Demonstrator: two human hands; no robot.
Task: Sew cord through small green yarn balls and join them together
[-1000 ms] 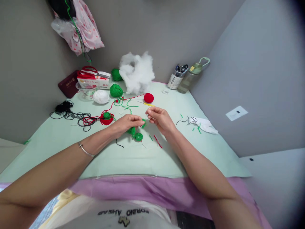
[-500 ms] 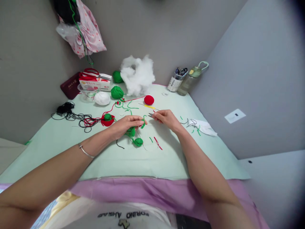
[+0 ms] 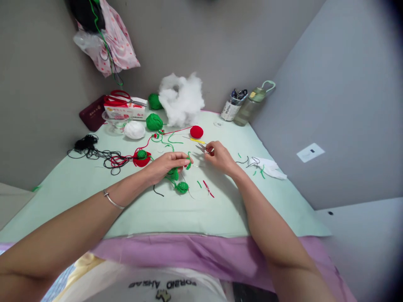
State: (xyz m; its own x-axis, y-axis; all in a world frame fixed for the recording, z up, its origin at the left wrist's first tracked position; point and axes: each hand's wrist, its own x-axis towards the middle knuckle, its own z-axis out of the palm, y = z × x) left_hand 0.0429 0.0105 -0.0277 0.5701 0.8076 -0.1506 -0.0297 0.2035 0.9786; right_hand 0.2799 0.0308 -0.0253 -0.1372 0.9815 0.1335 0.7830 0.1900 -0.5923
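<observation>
My left hand [image 3: 170, 162] is closed, pinching a small green crocheted piece [image 3: 188, 165] with some red in it between thumb and fingertips. A short green yarn end stands up from that piece. Below the same hand hang or lie more green crocheted parts, among them a rounded green ball [image 3: 181, 187]. My right hand [image 3: 220, 157] is wrapped round the handles of small scissors [image 3: 200, 148]. Their blades are parted and point left, a short gap away from the green piece. A thin, needle-like line shows between the hands.
Behind the hands are a red yarn ball [image 3: 197, 131], a yellow-handled hook [image 3: 197, 141], green yarn [image 3: 154, 122] and white stuffing [image 3: 182, 100]. Black yarn [image 3: 86, 143] tangles at left. A bottle [image 3: 250, 110], pen cup [image 3: 232, 108] and white tissue [image 3: 267, 167] stand or lie right.
My right hand has drawn slightly right and up, away from the green piece, and the scissors' blades are spread wider. My left hand stays nearly still.
</observation>
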